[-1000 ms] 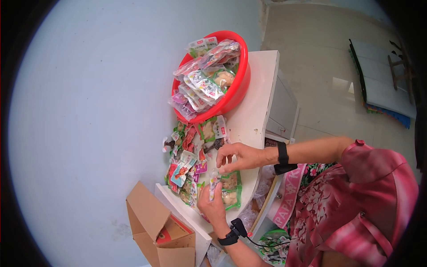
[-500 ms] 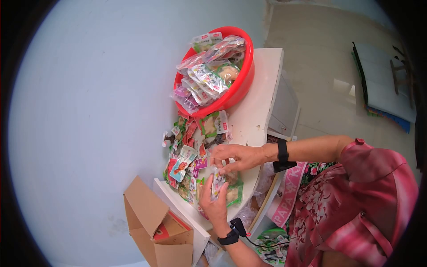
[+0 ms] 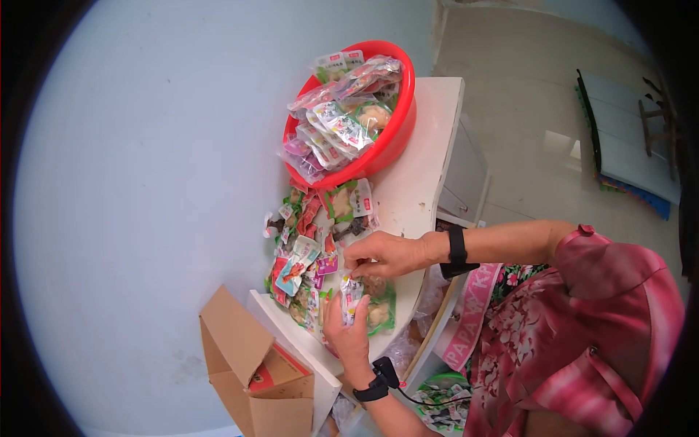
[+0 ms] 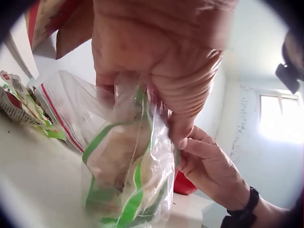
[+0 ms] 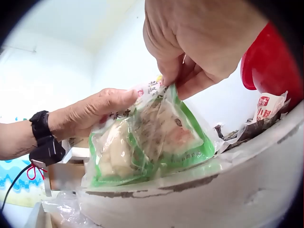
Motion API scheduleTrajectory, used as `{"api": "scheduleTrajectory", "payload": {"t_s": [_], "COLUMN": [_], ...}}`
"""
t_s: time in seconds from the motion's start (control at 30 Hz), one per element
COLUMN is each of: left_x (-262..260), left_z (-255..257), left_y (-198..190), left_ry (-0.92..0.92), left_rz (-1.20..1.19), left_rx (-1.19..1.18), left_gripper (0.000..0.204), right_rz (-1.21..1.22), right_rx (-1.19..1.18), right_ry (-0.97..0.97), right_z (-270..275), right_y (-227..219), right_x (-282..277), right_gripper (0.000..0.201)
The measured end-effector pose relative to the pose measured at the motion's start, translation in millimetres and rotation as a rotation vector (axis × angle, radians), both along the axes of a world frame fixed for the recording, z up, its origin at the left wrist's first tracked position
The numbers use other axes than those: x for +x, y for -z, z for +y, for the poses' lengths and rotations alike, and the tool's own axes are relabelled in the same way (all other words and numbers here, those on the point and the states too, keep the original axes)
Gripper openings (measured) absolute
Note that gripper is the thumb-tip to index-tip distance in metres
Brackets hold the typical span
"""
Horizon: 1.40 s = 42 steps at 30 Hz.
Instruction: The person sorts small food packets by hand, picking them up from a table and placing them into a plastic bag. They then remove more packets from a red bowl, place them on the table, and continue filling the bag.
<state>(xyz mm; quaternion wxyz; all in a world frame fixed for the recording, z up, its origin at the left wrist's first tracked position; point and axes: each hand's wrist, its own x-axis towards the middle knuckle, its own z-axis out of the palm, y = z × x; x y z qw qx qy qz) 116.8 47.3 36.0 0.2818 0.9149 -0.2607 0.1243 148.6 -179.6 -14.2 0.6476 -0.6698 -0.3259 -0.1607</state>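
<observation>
Two green-edged clear food packets [image 5: 178, 137] stand on the white tabletop, pale pieces of food showing through their fronts. At their printed top edge, the thumb and fingertips of my right hand [image 3: 386, 253] pinch one corner. My left hand [image 3: 347, 333] grips the same top strip from the other end, thumb on the near side. In the left wrist view, a clear plastic bag with a red zip line [image 4: 59, 114] lies beside the packets, partly behind my left hand.
A red basin [image 3: 404, 138] full of bagged packets stands at the far end of the table [image 3: 419, 182]. Loose snack packets [image 3: 297, 266] are heaped along the wall. An open cardboard box [image 3: 237, 331] sits past the table's left end. Below, an open drawer holds plastic bags [image 5: 66, 209].
My right hand, with fingers spread apart from the packets a second ago, has come in and pinches their top corner. The left hand keeps its grip. The head view has shifted slightly.
</observation>
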Motion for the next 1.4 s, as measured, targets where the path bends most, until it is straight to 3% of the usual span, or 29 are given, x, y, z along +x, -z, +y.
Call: {"api": "scheduleTrajectory", "payload": {"t_s": [0.13,0.33,0.43,0.53,0.63,0.77,0.9,1.07,1.4], "left_x": [4,11,20,23,28,61,85,159,299], "left_z": [-5,-8,4,12,2,-12,-79,-139,-294], "left_y": [-3,-9,-13,-24,-51,-83,-140,-165,-153], "left_ry": [0.013,-0.055,-0.165,-0.269,-0.237,-0.186,-0.227,-0.064,0.064], "left_rz": [0.020,0.030,0.162,0.254,0.310,0.305,0.314,0.298,0.413], "left_rx": [0.044,0.161,0.158,-0.178,-0.471,-0.650,-0.622,-0.701,-0.903], "left_gripper": [0.026,0.029,0.030,0.032,0.037,0.039,0.040,0.038,0.025], "right_rz": [-0.005,0.130,0.114,0.227,0.292,0.227,0.144,0.073,0.075], "right_rx": [0.062,0.180,0.098,0.084,0.184,0.150,-0.112,-0.156,-0.164], "right_ry": [-0.072,-0.093,0.274,0.361,0.292,0.185,0.135,0.082,-0.052], "right_z": [-2,4,4,-10,-22,-28,-30,-34,-30], "right_y": [6,17,26,40,53,56,60,59,70], "right_x": [10,16,8,-11,-25,-24,-24,-30,-26], "right_gripper": [0.013,0.017,0.019,0.018,0.017,0.014,0.013,0.013,0.014]}}
